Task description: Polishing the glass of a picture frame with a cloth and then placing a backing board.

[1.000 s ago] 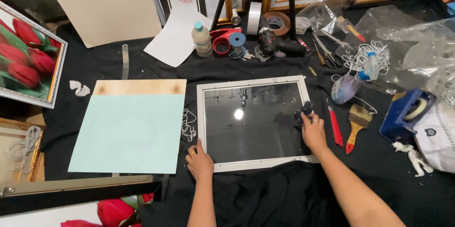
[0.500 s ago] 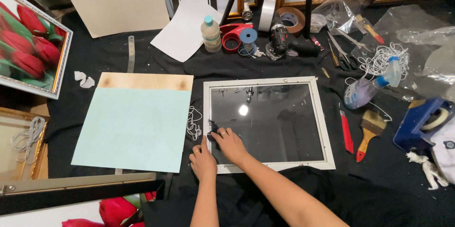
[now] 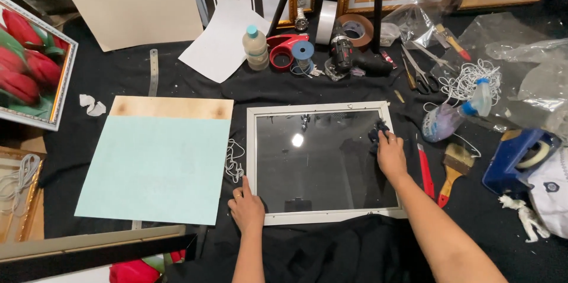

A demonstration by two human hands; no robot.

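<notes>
A white picture frame [image 3: 322,217] with a glass pane [image 3: 319,165] lies flat on the black cloth in front of me. My left hand [image 3: 247,207] presses flat on the frame's lower left corner. My right hand [image 3: 391,154] rests on the pane's upper right area, shut on a small dark cloth [image 3: 377,132] that touches the glass. A light glare shows on the pane.
A pale green sheet on a wooden board [image 3: 157,165] lies left of the frame. A red cutter [image 3: 425,170], a paintbrush [image 3: 452,170] and a spray bottle [image 3: 452,114] sit to the right. Tape rolls, a drill [image 3: 349,58], scissors and a bottle [image 3: 255,48] lie behind.
My right hand swept with the dark cloth from the pane's upper right to its lower left, then back to the upper right. My left hand stayed on the lower left corner.
</notes>
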